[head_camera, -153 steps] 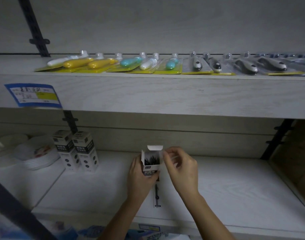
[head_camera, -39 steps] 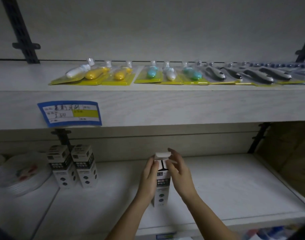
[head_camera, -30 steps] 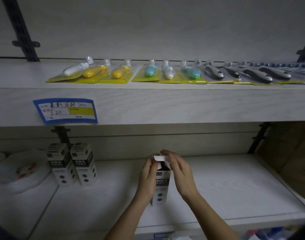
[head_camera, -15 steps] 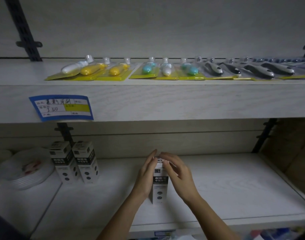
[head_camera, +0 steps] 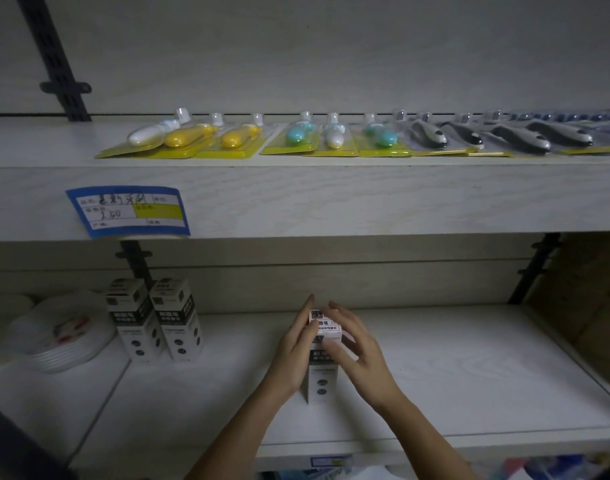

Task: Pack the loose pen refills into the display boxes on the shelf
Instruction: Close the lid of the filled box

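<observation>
The lower shelf [head_camera: 469, 375] is a pale wood-grain board, mostly bare on the right, with the upper shelf [head_camera: 331, 199] above it carrying a row of blister-packed toothbrushes [head_camera: 296, 140] and a blue price label [head_camera: 128, 211] on its front edge. At the far left of the lower shelf sits a stack of white plates [head_camera: 64, 334], and just beside it two closed display boxes [head_camera: 154, 320] stand upright, touching each other. The display box in hand [head_camera: 322, 355] stands upright near the middle of the lower shelf, its top flap apparently folded down. The left hand [head_camera: 294, 355] lies flat against the box's left side, fingers extended and lightly pressing rather than curled. The right hand [head_camera: 357, 355] covers the front and right side, its fingers [head_camera: 334, 351] bent across the printed face, grasping the box between thumb and fingers as far as can be told. No loose refills are visible; whether any are inside cannot be seen. The box looks like thin card: light, easily dented at its faces, and tall enough to tip. It is probably best held by its two narrow sides low down, pressing gently, with the flap tucked by a fingertip at the top edge.
</observation>
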The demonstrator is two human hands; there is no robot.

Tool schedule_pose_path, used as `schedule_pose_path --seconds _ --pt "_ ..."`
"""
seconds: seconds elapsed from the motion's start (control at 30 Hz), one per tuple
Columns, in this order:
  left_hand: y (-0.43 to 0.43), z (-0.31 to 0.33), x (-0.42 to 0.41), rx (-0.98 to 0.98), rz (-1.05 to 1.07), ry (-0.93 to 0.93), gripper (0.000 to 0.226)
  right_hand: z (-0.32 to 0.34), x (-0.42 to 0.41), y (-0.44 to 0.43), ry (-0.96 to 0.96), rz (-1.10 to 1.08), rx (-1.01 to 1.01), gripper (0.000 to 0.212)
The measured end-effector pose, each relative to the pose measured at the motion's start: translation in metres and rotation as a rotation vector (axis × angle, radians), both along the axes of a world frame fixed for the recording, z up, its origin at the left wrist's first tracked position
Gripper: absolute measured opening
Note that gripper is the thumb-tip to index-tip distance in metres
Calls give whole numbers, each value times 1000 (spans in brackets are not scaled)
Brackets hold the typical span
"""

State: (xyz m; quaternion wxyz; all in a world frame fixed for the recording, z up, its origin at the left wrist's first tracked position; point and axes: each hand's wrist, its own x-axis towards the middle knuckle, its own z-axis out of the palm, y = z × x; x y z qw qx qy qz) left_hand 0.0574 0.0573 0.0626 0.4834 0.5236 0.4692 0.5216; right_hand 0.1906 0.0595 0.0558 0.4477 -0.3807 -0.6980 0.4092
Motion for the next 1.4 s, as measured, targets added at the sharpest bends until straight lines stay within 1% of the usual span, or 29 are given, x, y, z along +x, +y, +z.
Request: schedule_pose_path --seconds 0.07,0.1,0.13,0.23,0.33,0.4,0.53,0.67,0.87,1.07,1.3,1.4 --pt "-1 3 -2 -17 2 14 42 -5 5 3 -76 14 -8 67" --pt "-2 4 -5 -22 7 29 41 -7 8 4 -105 21 -27 72" --pt "-4 4 -8 -24 15 49 40 -8 9 6 -125 30 -54 71" --pt "-12 -2 -22 -29 75 109 33 -10 9 8 -155 62 -126 58" --pt "-21 -7 -40 -23 198 136 23 -9 3 9 -114 51 -159 53" --pt "-27 -8 -56 -1 254 180 18 -6 -4 9 -74 50 -169 53" --pt "-36 -15 -95 16 320 284 18 3 -26 8 -34 62 -167 57" --pt "-43 -19 -135 19 379 322 17 8 -58 8 17 56 -171 58" --pt "-55 -23 -192 21 343 396 15 11 -115 7 4 36 -168 55" --pt "-55 -21 -213 19 331 385 13 11 -148 11 5 7 -155 54" --pt "-50 -17 -215 22 386 319 12 7 -173 27 22 -53 -152 55" --pt "-50 -15 -215 11 376 316 12 3 -182 37 -1 -54 -142 54"
